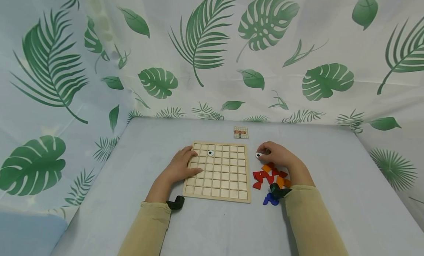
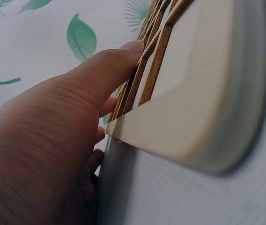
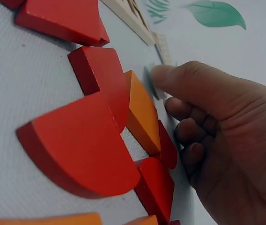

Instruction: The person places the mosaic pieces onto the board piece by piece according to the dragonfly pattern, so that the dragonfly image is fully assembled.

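Note:
A square wooden grid board (image 1: pixel 221 172) lies on the table, a white round eye piece (image 1: pixel 210 153) with a black centre in one of its upper cells. My left hand (image 1: pixel 180 165) rests on the board's left edge, fingers relaxed and thumb lying over the grid; the left wrist view shows the thumb (image 2: pixel 109 70) on top of the rim. Right of the board, my right hand (image 1: pixel 276 154) pinches another eye piece (image 1: pixel 258 155) between thumb and fingers. In the right wrist view that piece is seen edge-on and blurred.
Red pieces (image 1: pixel 257 176), orange pieces (image 1: pixel 280 181) and blue pieces (image 1: pixel 271 199) lie loose beside the board, partly under the right wrist. A small pattern card (image 1: pixel 240 132) lies behind the board. A leaf-print curtain (image 1: pixel 212 57) stands at the back.

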`<state>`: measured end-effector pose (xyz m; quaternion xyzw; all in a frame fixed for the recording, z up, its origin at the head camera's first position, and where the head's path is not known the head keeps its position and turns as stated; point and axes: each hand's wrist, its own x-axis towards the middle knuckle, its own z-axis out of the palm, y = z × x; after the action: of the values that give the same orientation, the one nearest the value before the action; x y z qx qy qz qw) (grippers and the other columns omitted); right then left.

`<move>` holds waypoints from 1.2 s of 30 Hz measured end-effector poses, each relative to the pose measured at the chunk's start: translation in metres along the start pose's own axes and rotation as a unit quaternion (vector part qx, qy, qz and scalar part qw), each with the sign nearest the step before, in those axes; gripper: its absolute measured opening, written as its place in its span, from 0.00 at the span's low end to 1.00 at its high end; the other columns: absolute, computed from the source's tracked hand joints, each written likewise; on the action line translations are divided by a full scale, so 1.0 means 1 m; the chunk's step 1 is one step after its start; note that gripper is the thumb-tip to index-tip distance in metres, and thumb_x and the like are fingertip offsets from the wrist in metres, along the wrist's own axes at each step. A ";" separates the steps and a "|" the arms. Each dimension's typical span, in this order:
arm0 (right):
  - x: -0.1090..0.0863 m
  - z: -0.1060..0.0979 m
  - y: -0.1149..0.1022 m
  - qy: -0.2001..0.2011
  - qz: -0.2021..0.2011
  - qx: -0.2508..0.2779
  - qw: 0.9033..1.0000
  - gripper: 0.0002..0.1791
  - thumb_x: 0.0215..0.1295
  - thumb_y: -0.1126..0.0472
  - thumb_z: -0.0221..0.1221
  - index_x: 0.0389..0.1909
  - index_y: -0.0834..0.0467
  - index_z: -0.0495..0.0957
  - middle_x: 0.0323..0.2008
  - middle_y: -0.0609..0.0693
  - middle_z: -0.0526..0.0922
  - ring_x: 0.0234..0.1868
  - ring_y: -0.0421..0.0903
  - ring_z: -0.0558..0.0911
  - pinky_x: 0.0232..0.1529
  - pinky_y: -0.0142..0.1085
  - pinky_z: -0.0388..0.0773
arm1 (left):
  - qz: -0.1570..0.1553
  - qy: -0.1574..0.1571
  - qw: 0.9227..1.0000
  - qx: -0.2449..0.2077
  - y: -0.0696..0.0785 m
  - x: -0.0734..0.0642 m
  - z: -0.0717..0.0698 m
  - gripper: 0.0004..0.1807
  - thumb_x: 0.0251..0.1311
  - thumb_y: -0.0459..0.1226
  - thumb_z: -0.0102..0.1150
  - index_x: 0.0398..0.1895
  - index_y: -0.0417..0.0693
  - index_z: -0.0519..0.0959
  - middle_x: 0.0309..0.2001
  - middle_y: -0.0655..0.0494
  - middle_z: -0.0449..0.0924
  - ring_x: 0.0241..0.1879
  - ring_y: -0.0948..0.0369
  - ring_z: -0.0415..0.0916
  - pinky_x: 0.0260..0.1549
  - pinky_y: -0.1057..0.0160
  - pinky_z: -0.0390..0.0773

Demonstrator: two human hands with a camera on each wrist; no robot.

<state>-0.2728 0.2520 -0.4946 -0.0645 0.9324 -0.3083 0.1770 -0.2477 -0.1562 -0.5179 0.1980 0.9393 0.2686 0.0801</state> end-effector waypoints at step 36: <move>0.022 0.038 -0.104 0.048 -0.127 -0.026 0.990 0.17 0.67 0.48 0.62 0.48 0.56 0.80 0.47 0.53 0.82 0.45 0.50 0.79 0.47 0.46 0.79 | 0.013 0.000 1.000 -0.008 0.001 -0.002 -0.003 0.36 0.59 0.58 0.64 0.65 0.50 0.69 0.77 0.45 0.52 0.77 0.47 0.50 0.78 0.46 0.47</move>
<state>-0.2782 0.1427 -0.4673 -0.1726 0.9318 -0.3063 0.0899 -0.2459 -0.1577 -0.5145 0.2093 0.9346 0.2768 0.0778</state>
